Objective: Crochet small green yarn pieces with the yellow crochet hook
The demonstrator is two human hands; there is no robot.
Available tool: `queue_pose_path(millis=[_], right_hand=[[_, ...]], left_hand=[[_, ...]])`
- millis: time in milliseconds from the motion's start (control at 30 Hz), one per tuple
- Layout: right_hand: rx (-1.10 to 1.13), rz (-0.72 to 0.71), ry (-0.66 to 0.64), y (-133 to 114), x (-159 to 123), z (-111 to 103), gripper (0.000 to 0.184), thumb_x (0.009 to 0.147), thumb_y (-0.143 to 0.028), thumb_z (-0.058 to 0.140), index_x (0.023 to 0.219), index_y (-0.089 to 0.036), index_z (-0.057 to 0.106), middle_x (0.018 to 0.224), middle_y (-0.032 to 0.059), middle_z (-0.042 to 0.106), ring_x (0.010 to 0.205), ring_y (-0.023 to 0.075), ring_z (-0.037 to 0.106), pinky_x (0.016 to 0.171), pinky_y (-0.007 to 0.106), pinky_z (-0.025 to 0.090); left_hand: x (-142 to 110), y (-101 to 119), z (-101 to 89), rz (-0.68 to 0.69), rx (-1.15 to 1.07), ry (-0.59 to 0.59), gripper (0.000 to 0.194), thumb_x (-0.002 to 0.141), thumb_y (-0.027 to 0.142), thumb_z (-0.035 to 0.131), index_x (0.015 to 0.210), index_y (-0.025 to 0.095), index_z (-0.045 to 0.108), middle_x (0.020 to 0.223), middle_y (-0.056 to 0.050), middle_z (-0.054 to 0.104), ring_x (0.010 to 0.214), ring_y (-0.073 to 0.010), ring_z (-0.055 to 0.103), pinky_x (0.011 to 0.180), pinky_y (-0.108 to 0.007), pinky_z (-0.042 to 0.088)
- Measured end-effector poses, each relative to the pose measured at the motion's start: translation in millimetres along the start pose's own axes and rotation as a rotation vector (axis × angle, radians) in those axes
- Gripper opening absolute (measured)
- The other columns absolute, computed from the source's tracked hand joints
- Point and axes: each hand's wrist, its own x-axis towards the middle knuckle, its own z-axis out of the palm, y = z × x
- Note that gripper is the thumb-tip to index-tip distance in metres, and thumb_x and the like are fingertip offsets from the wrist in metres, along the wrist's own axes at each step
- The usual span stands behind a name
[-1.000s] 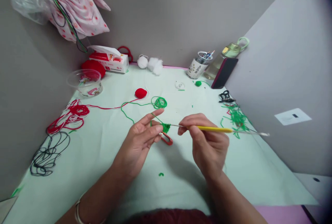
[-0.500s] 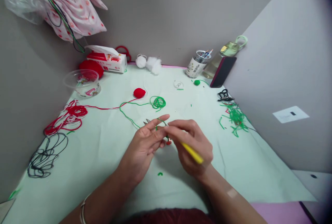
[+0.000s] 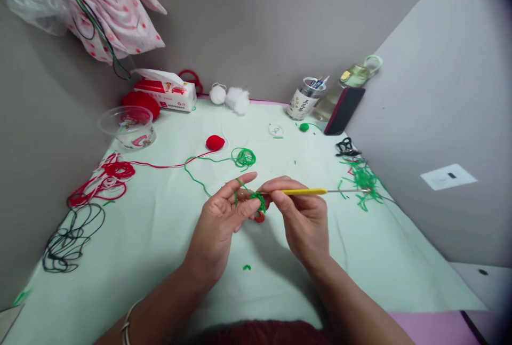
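My left hand (image 3: 222, 222) pinches a small green crocheted piece (image 3: 258, 199) between thumb and fingers, with the green yarn strand running over its raised forefinger. My right hand (image 3: 302, 214) grips a crochet hook with a yellow handle (image 3: 306, 192), held level, its tip at the green piece and its metal tail pointing right. The green yarn (image 3: 200, 166) trails back across the pale green table cover (image 3: 168, 238) to a small green coil (image 3: 244, 158). Something small and red-orange (image 3: 260, 218) lies on the cover just under the hands.
Red yarn (image 3: 106, 179) and black yarn (image 3: 68, 241) lie tangled at the left. A red crocheted ball (image 3: 215, 142), clear plastic tub (image 3: 127, 126), tissue box (image 3: 166, 91), white stuffing (image 3: 234, 98), tin of tools (image 3: 304, 101), bottle (image 3: 344, 86), dark phone (image 3: 346, 110) and green scraps (image 3: 362, 182) ring the work area.
My right hand has swung the hook from a downward slant, handle toward me, back to level with the handle pointing right. The green piece shows again between the two hands.
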Motion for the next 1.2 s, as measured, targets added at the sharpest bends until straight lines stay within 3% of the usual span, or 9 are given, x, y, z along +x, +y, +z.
queue_pose_path(millis=[333,467,533,667,767,900,1000,1100,1200], right_hand=[[0.183,0.048,-0.011,3.5,3.6,-3.5,0.013,0.097,-0.032,0.069,0.094,-0.024,0.079,0.087,0.0037,0.072,0.069,0.0148,0.066,0.058,0.028,0.056],[0.205,0.107,0.059,1.9,8.8,-5.4,0.015,0.093,-0.036,0.073,0.089,-0.022,0.078,0.085,0.0037,0.073,0.065,0.0139,0.066,0.059,0.028,0.058],[0.233,0.135,0.077,1.3,10.8,-6.2,0.016,0.091,-0.037,0.074,0.087,-0.022,0.078,0.082,0.0032,0.073,0.062,0.0129,0.064,0.057,0.027,0.057],[0.271,0.16,-0.002,2.1,9.0,-4.4,0.016,0.094,-0.037,0.071,0.089,-0.023,0.077,0.072,0.0011,0.068,0.058,0.0134,0.061,0.049,0.025,0.051],[0.194,0.086,-0.01,3.9,4.4,-1.0,0.012,0.096,-0.032,0.07,0.092,-0.024,0.078,0.08,0.0027,0.07,0.065,0.0136,0.063,0.05,0.025,0.05],[0.014,-0.047,0.029,3.1,-0.3,2.0,0.014,0.098,-0.027,0.066,0.094,-0.024,0.079,0.09,0.0049,0.072,0.071,0.0156,0.065,0.057,0.028,0.055],[-0.204,-0.203,-0.016,2.0,-4.8,2.7,0.019,0.098,-0.016,0.064,0.102,-0.026,0.08,0.094,0.0056,0.072,0.08,0.0176,0.069,0.063,0.031,0.058],[-0.457,-0.4,-0.014,2.6,-8.3,0.6,0.033,0.095,-0.007,0.064,0.114,-0.03,0.079,0.102,0.0062,0.071,0.087,0.0184,0.071,0.068,0.031,0.06],[-0.392,-0.345,0.042,1.5,-4.5,-4.7,0.025,0.096,-0.012,0.065,0.107,-0.028,0.08,0.094,0.0051,0.072,0.082,0.0186,0.07,0.067,0.032,0.059]], left_hand=[[-1.0,4.9,-1.0,-0.083,-0.098,-0.06,0.051,0.085,0.024,0.082,0.135,0.023,0.069,0.08,0.003,0.065,0.055,-0.0045,0.04,0.063,-0.022,0.04],[1.2,8.6,-4.0,-0.126,-0.203,-0.1,0.043,0.085,0.021,0.082,0.128,0.017,0.073,0.058,0.01,0.047,0.048,-0.0036,0.029,0.064,-0.022,0.043],[2.1,9.6,-5.2,-0.115,-0.237,-0.098,0.038,0.084,0.019,0.083,0.122,0.017,0.077,0.059,0.01,0.045,0.047,-0.0021,0.025,0.064,-0.021,0.045],[1.1,6.0,-4.0,-0.02,-0.155,-0.058,0.036,0.082,0.018,0.083,0.117,0.023,0.079,0.082,0.003,0.063,0.056,-0.0034,0.045,0.068,-0.022,0.048],[-1.1,0.8,-1.2,0.059,-0.037,-0.032,0.036,0.082,0.022,0.084,0.118,0.026,0.078,0.08,0.003,0.064,0.073,-0.011,0.06,0.077,-0.025,0.051],[-2.0,-2.2,1.0,0.077,0.009,0.013,0.035,0.081,0.026,0.085,0.115,0.026,0.079,0.082,0.002,0.064,0.076,-0.0119,0.06,0.071,-0.024,0.048],[-1.5,-2.6,1.2,0.047,-0.006,0.035,0.041,0.081,0.026,0.086,0.121,0.025,0.077,0.077,0.003,0.063,0.066,-0.0085,0.053,0.058,-0.021,0.039],[0.4,-1.8,-0.2,-0.063,-0.13,-0.033,0.037,0.084,0.025,0.084,0.121,0.022,0.077,0.063,0.008,0.05,0.053,-0.0044,0.037,0.062,-0.02,0.041],[3.6,1.5,-3.0,-0.157,-0.245,-0.099,0.029,0.085,0.024,0.083,0.113,0.017,0.081,0.063,0.009,0.044,0.049,-0.0017,0.024,0.066,-0.02,0.046]])
